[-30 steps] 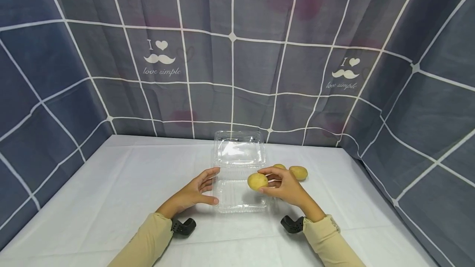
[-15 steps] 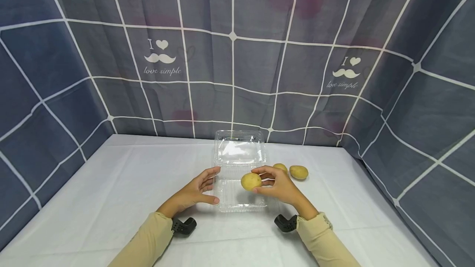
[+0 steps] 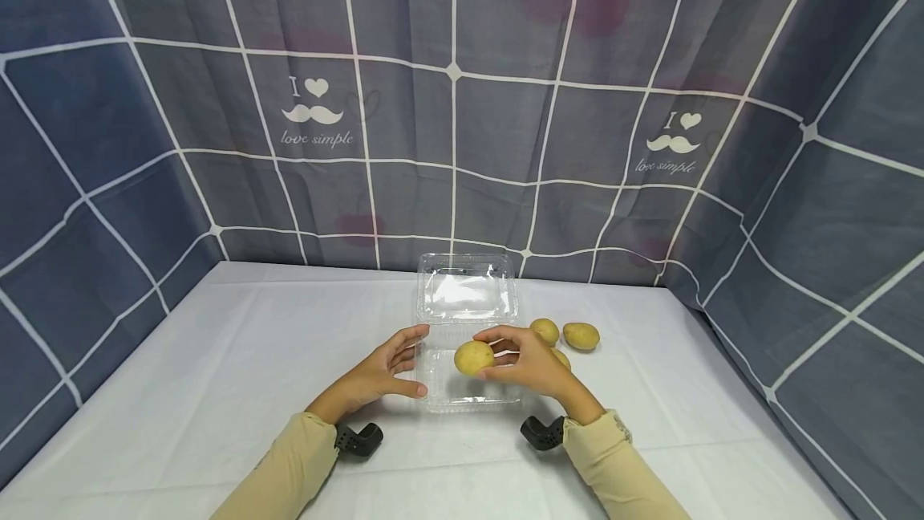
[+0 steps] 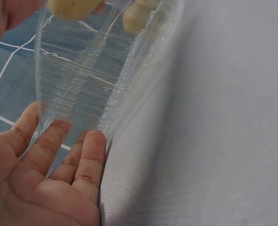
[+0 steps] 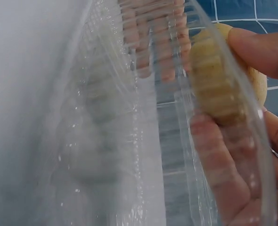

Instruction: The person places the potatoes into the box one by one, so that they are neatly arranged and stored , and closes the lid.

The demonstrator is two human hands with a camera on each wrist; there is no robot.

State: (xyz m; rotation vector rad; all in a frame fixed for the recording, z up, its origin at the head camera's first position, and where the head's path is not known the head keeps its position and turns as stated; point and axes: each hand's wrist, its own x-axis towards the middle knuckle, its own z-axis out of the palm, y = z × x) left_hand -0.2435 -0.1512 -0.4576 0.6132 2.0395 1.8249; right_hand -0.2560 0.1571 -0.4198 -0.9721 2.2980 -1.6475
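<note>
**Potato (image 3: pixel 473 358) in the right hand (image 3: pixel 530 361), over an open clear container (image 3: pixel 440 382)**

A dark gridded curtain (image 3: pixel 79 151) hangs left of the white-covered desk (image 3: pixel 253 359), runs behind it and comes round its right side. A beige sleeve (image 3: pixel 285 468) enters from seven o'clock, a black wrist mount (image 3: pixel 358 441) at its cuff. Beyond it the left hand (image 3: pixel 375 371) lies at the container's nine o'clock, thumb and fingers spread well apart; the fingertips touch the side wall without closing round it.

The container sits mid-desk, its hinged lid (image 3: pixel 467 287) laid back towards twelve o'clock. Over its base is the potato, pinched in the right hand: thumb at the potato's five o'clock, forefinger near twelve, the grip only as wide as the potato. That hand comes in from about four o'clock, its own black mount (image 3: pixel 543 432) and beige sleeve (image 3: pixel 624 468) behind it.

Between two and three o'clock of the container, three more potatoes (image 3: pixel 545 331) rest on the desk. The nearest is partly hidden by the right hand; the rightmost lies just apart from the others.
</note>
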